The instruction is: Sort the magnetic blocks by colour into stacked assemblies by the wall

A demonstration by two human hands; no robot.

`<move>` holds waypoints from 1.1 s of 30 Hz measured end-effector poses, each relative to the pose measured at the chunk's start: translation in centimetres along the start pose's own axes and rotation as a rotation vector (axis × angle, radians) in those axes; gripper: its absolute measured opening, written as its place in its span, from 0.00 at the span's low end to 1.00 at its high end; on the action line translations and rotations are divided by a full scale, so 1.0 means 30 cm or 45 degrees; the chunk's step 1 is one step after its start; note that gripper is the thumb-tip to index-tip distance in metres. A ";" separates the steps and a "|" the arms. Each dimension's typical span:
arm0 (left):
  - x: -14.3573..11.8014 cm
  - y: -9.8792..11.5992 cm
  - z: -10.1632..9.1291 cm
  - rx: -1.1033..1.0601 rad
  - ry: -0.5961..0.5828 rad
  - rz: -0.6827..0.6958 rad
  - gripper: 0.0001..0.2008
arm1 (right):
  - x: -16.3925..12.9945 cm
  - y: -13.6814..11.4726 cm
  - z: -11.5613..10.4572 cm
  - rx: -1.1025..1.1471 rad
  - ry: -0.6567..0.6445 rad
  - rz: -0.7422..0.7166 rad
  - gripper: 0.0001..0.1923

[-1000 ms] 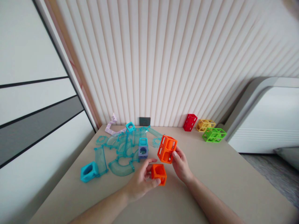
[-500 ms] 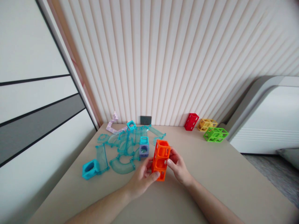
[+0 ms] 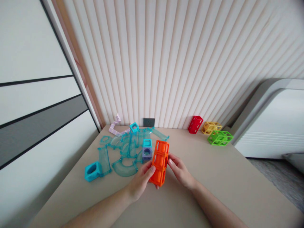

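Near the middle of the table [image 3: 213,177], between both hands: orange tower [image 3: 159,163] of three open cubes, tilted, base at or just above the top. Left hand [image 3: 140,180] closed on the lower left side, thumb on the front; right hand [image 3: 181,172] pressing fingertips on the right side. Looks like the seating step, cubes being squeezed together. Next likely calls for standing it upright and letting go gently. Just behind: teal track pieces [image 3: 125,152], purple cube [image 3: 147,153].
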State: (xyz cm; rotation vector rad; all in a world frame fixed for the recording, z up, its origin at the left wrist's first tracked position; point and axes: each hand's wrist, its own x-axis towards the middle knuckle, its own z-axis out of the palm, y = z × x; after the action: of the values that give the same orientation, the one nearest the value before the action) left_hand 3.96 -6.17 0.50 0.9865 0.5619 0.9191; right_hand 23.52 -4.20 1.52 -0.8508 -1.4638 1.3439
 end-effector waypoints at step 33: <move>-0.016 0.006 -0.012 -0.310 -0.225 -0.191 0.24 | -0.027 -0.036 -0.003 0.178 -0.402 0.253 0.33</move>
State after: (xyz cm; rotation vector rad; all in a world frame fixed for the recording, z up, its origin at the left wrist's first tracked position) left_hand 3.38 -6.39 0.49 0.7851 0.3598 0.7383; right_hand 23.98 -5.11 2.44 -0.7314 -1.5302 1.7720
